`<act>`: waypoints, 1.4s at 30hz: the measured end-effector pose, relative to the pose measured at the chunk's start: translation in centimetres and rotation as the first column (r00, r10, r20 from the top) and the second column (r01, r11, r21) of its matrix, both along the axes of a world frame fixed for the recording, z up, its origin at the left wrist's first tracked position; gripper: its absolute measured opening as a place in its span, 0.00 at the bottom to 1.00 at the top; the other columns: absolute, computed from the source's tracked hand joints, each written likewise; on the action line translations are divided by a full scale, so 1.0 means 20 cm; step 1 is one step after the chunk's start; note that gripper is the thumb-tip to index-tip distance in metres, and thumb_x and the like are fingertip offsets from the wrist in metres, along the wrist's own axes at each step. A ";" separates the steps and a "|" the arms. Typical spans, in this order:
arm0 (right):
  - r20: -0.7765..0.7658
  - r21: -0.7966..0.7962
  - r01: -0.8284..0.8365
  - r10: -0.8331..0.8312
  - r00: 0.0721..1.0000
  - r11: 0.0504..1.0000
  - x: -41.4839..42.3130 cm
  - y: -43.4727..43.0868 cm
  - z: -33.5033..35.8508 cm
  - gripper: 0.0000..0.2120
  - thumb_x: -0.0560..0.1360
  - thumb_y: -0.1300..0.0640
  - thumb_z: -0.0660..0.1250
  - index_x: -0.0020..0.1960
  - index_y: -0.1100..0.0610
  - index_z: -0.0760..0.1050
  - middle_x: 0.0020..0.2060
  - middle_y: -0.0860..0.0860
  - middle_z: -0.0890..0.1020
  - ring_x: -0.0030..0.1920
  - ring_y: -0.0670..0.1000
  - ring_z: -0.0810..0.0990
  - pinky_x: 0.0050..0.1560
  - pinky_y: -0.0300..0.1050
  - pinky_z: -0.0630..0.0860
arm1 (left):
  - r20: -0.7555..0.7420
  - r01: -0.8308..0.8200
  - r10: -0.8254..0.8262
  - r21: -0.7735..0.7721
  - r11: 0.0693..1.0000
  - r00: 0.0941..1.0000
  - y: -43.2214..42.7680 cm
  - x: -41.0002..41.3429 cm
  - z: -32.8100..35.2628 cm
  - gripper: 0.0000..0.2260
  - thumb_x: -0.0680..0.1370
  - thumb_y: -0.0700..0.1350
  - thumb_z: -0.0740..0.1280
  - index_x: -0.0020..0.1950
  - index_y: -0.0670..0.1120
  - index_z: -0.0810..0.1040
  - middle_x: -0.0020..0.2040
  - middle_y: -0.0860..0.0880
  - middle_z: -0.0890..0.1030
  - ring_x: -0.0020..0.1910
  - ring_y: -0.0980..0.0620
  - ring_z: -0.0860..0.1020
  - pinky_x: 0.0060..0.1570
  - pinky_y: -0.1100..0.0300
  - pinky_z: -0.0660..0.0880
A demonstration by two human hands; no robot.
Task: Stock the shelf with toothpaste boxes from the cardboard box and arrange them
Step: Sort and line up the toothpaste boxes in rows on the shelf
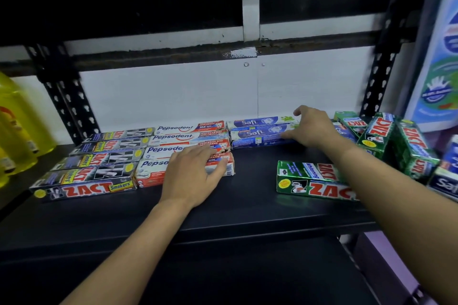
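Observation:
On the black shelf [243, 195] lie rows of toothpaste boxes. At the left are several black Zact Smokers boxes [96, 173], in the middle several white and red Pepsodent boxes [183, 137], at the back right the blue Safi boxes [257, 132]. My left hand [195, 176] rests flat on the front Pepsodent boxes, fingers straight. My right hand [314, 129] is at the right end of the Safi boxes, thumb against their front and fingers spread over them. A green Zact Whitening box [309, 181] lies alone under my right forearm.
A loose heap of green Zact boxes [396, 141] and a Safi box [443, 183] sits at the right end. Yellow bottles [14, 126] stand at the far left. A blue and white pack [436, 57] hangs at the right. Black perforated uprights [69, 96] frame the shelf.

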State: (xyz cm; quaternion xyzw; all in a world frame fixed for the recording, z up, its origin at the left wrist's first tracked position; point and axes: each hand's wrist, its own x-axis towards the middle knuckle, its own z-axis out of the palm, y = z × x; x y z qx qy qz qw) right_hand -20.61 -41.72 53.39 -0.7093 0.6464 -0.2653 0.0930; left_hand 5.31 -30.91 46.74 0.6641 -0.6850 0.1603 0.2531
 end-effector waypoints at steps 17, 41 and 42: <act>-0.260 -0.204 0.077 -0.130 0.957 0.976 -0.48 0.53 -0.10 0.32 0.73 0.34 0.63 0.74 0.46 0.67 0.75 0.63 0.62 0.70 0.66 0.68 0.70 0.56 0.66 | 0.032 0.043 -0.042 -0.008 0.999 0.999 0.01 0.00 0.01 0.27 0.76 0.65 0.54 0.61 0.50 0.80 0.62 0.51 0.81 0.62 0.48 0.77 0.60 0.48 0.71; -0.014 -0.344 0.093 -0.104 0.994 0.934 -0.93 0.60 -0.04 0.28 0.77 0.52 0.69 0.75 0.55 0.67 0.76 0.52 0.65 0.74 0.54 0.65 0.73 0.47 0.59 | -0.518 0.449 -0.251 0.303 0.841 0.818 0.06 -0.62 0.05 0.40 0.66 0.79 0.56 0.74 0.61 0.63 0.73 0.53 0.70 0.70 0.51 0.68 0.67 0.48 0.68; -0.021 -0.311 0.095 -0.107 0.994 0.946 -0.95 0.59 -0.05 0.27 0.77 0.52 0.69 0.74 0.55 0.68 0.76 0.52 0.65 0.74 0.55 0.65 0.73 0.48 0.60 | -0.514 0.446 -0.245 0.312 0.839 0.822 0.06 -0.62 0.04 0.41 0.65 0.79 0.55 0.74 0.61 0.62 0.73 0.53 0.70 0.70 0.51 0.68 0.67 0.48 0.68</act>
